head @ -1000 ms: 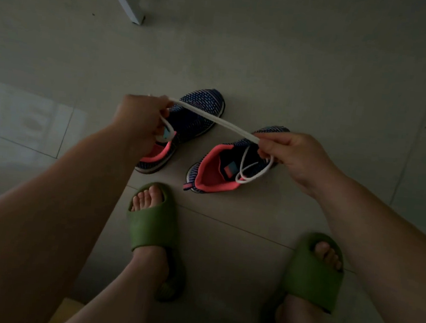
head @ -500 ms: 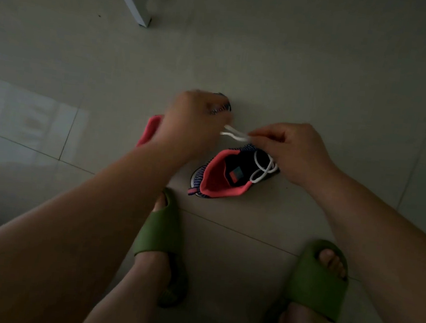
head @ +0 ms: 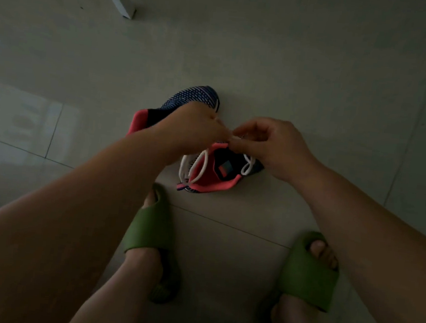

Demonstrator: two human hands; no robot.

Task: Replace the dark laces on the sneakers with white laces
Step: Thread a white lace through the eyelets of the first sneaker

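Hands closer now, meeting over near sneaker [head: 213, 172] on floor. Left hand [head: 194, 126], right hand [head: 268, 146] both pinching white lace [head: 197, 163], loops hanging. Looks like tying stage; next probably cinch knot snug.
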